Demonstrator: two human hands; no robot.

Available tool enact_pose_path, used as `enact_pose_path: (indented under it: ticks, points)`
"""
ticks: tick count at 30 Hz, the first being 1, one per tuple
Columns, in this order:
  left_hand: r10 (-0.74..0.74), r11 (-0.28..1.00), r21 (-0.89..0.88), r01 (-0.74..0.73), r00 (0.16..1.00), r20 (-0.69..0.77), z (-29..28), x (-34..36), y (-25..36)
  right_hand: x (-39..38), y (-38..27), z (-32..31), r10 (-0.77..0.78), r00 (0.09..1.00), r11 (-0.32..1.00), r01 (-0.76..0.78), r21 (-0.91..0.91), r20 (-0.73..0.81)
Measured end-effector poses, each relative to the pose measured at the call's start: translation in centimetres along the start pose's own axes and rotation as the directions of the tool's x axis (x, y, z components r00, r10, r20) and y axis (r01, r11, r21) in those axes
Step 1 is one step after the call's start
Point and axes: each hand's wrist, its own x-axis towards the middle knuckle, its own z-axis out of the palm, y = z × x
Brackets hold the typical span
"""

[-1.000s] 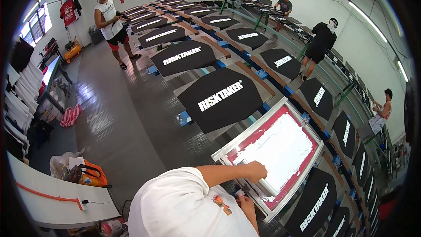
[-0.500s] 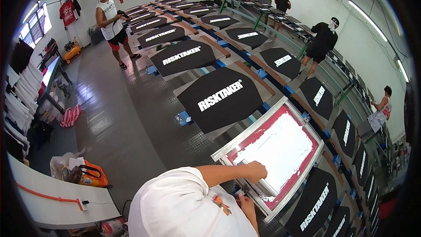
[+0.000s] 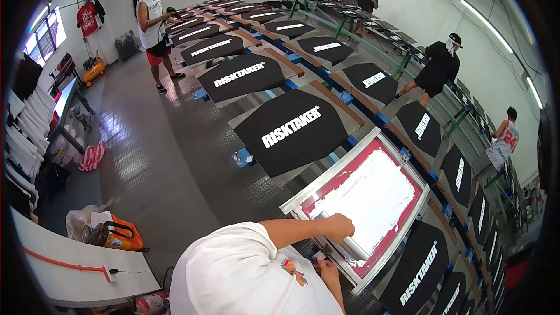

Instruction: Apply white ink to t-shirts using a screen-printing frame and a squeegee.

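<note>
My left hand is closed on a pale squeegee resting on a silk screen, close to its near end. The screen has a light metal frame, a red mesh border and thick white ink over its middle. Below, my right hand is curled beside a small metal bracket at the frame's near edge; what its fingers grip is partly hidden. Just beyond the frame, a black shirt panel with white lettering lies flat on a board.
More printed black panels line both sides of the long rail table. A person in a white sleeveless top stands at far left; others, including one in black, are along the right-hand table. Bags sit at lower left.
Both my hands and the squeegee keep their places. The person in black at right has stepped and turned; the far-left person and the one at far right have shifted their stance.
</note>
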Motion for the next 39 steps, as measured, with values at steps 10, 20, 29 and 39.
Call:
enact_pose_path:
  ticks: [10,20,29,39]
  points:
    - [0.027,1.000,0.007,-0.027,0.999,-0.028,0.61,0.11,-0.47,-0.38,-0.54,0.21,0.000,1.000,1.000,0.000,0.010,-0.001]
    - [0.019,1.000,0.014,-0.019,1.000,-0.008,0.48,0.09,-0.43,-0.43,-0.69,0.12,0.010,1.000,1.000,-0.010,-0.006,-0.002]
    - [0.008,1.000,0.007,-0.008,1.000,-0.007,0.71,0.28,-0.56,-0.35,-0.72,0.08,-0.005,1.000,1.000,0.005,-0.014,0.007]
    - [0.024,1.000,-0.001,-0.024,0.999,-0.034,0.53,0.04,-0.34,-0.31,-0.24,-0.06,-0.024,1.000,1.000,0.024,-0.013,0.013]
